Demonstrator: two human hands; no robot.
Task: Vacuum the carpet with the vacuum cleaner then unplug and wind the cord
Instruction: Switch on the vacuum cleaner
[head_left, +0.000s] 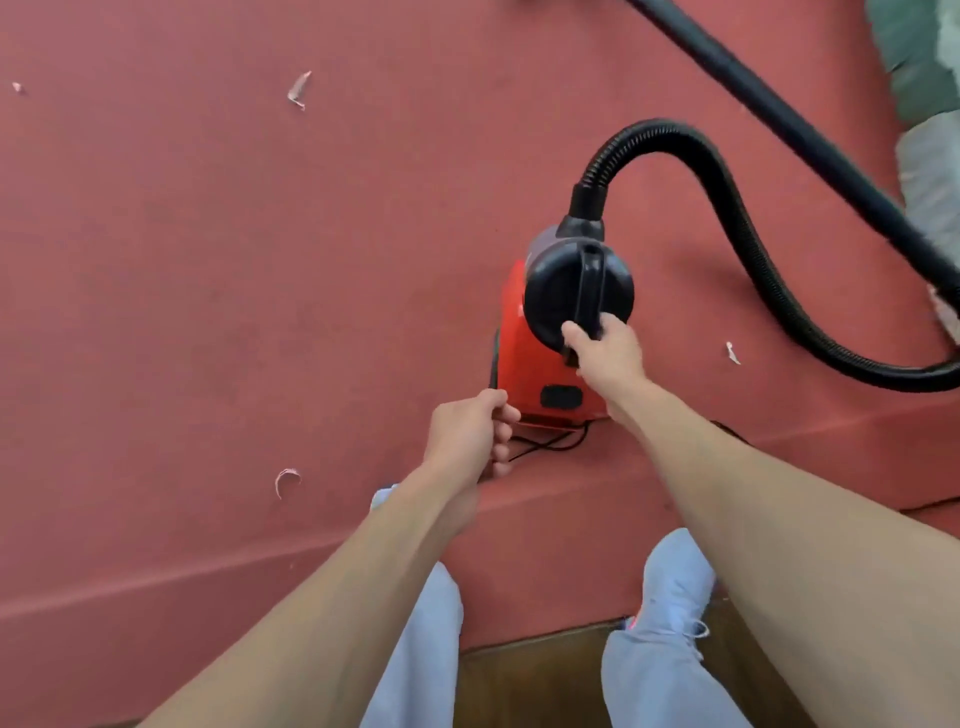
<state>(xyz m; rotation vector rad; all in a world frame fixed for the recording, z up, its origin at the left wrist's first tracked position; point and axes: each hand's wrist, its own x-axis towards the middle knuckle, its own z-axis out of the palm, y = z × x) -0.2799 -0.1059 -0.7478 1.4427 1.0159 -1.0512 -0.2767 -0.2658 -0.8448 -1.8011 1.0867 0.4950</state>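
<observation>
The red carpet (208, 260) carries the red canister vacuum (550, 358), steadied by the right hand (605, 353) clenched on its black handle (589, 291); the left hand (470, 434) grasps the cord (550, 441), likely for winding; paper scraps (298, 89) remain

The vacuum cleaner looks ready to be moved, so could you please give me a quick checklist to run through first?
1. Right hand grips the black handle of the vacuum cleaner: ok.
2. Left hand grips the cord: ok.
3. Slack cord lies clear of the feet: cannot tell, it loops just behind the red body.
4. Hose seated in its collar: ok.
5. Carpet free of debris: not ok, scraps are on it.
6. Plug out of the socket: cannot tell, not in view.
</observation>
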